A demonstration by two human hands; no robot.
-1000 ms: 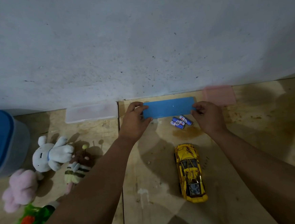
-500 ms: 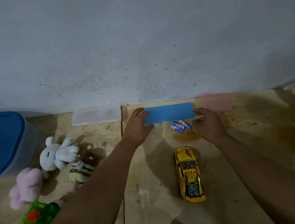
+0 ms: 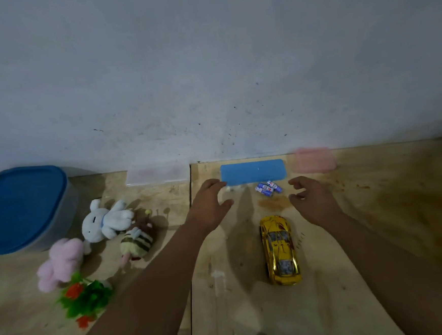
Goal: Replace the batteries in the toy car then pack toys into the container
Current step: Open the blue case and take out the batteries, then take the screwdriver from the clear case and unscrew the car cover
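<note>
Head view shows both my hands hovering empty over the desk (image 3: 376, 208), fingers spread and slightly curled. Between my left hand (image 3: 209, 208) and right hand (image 3: 313, 202) lie the batteries (image 3: 268, 188), just beside the right fingertips, in front of a flat blue case (image 3: 253, 172). Nearer to me, between my forearms, sits the yellow toy car (image 3: 279, 250). Plush toys (image 3: 105, 224) and the blue-lidded container (image 3: 22, 206) lie well to my left.

No readable text anywhere on the table.
The batteries (image 3: 268, 188) lying just in front of the blue case (image 3: 253, 172) carry blue, white and red label print, but it is too small and blurred to make out a single letter, brand or number.
</note>
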